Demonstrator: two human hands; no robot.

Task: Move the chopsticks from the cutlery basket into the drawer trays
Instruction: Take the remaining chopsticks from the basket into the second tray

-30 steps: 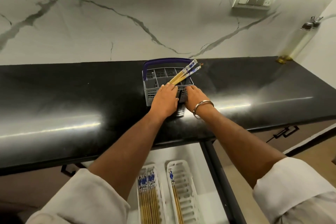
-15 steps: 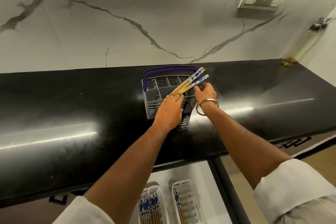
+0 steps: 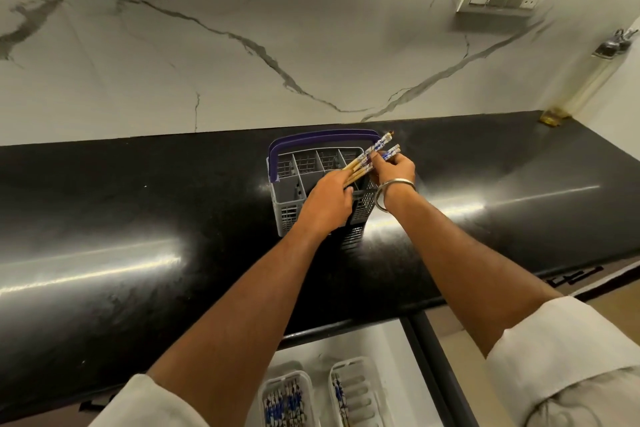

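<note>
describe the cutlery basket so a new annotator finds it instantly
On the black countertop under the marble wall, look mid-counter where both hands meet. The cutlery basket is a grey slotted box split into compartments, holding blue-patterned chopsticks. Its purple handle sets it apart from the white trays in the drawer below.
</note>
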